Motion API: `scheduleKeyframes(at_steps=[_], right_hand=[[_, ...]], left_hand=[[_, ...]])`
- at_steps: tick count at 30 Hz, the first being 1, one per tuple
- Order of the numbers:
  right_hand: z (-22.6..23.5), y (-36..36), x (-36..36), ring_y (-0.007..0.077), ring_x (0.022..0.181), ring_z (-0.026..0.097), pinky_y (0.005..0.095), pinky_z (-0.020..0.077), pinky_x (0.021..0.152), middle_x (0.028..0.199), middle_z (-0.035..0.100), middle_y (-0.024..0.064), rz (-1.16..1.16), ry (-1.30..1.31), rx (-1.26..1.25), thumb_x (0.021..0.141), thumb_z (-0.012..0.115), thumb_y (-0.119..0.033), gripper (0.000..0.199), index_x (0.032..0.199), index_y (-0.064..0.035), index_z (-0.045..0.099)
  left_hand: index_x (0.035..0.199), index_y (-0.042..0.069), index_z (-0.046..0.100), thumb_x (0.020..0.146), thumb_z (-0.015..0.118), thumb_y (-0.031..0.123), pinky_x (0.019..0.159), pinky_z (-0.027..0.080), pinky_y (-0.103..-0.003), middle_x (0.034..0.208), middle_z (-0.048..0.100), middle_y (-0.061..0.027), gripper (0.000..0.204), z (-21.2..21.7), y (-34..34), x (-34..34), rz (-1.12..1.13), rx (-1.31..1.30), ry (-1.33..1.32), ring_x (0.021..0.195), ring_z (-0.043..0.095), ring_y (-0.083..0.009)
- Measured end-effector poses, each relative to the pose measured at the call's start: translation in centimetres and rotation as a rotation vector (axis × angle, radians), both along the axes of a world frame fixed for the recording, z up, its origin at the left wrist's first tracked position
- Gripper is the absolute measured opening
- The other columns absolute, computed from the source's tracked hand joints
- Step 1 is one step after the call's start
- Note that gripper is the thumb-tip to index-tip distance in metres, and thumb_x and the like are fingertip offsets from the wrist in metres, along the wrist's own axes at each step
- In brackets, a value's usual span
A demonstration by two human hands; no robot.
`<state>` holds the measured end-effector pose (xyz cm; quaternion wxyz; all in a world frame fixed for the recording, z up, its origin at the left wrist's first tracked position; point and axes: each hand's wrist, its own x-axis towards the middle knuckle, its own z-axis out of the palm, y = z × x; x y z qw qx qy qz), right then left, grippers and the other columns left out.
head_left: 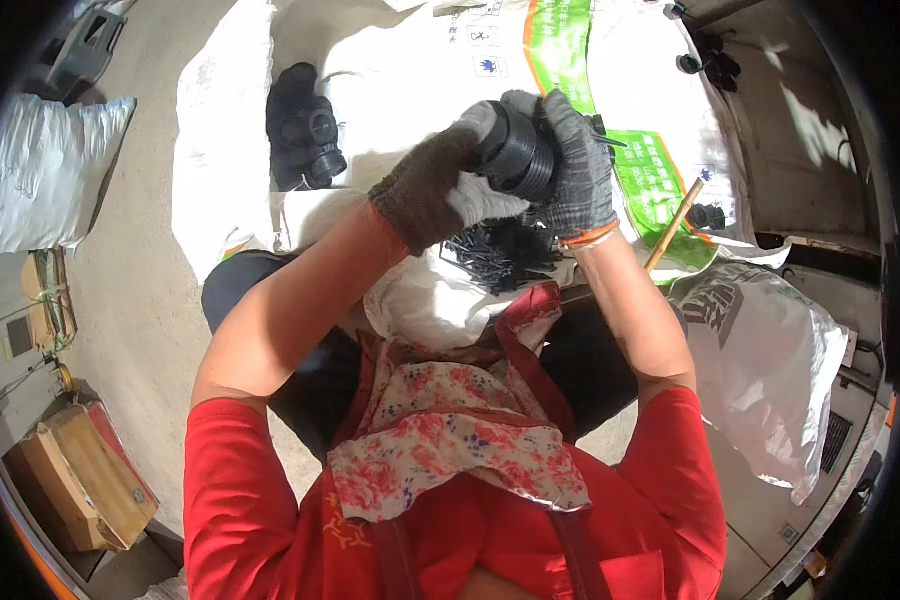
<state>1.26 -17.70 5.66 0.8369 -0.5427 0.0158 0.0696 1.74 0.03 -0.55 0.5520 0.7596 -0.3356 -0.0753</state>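
Note:
In front of me, above my lap, both gloved hands hold a black threaded plastic fitting [522,152]. My left hand [438,178], in a dark and grey knit glove, is closed around its left side. On the other side my right hand [580,165], in a grey glove with an orange cuff, closes on it; some of its fingers are hidden behind the fitting. Just below the hands lies a heap of thin black plastic scraps [502,258] on white sacking. A cluster of black plastic fittings [308,130] rests on the white sack to the left.
A white and green sack [410,70] spreads out ahead. A wooden stick [676,224] leans at the right, beside small black parts [708,216]. More black pieces [712,62] lie far right. Cardboard boxes [80,478] and a stuffed white sack [45,170] stand left.

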Motion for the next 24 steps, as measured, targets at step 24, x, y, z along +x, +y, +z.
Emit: scheduleKeyframes(at_steps=[24], right_hand=[[-8.9,-8.9,1.7,0.0282,0.067,0.062,0.0369,0.0493,0.064,0.075,0.063,0.0184,0.724,-0.015,-1.480,0.083,0.053,-0.020,0.027,0.100,0.0005,0.060]], left_hand=[[0.098,-0.003,0.062,0.076,0.067,0.032,0.079,0.049,-0.039,0.093,0.063,-0.0210,0.042,1.3,0.0,-0.9,0.431,0.326,-0.127,0.085,0.062,-0.0326]])
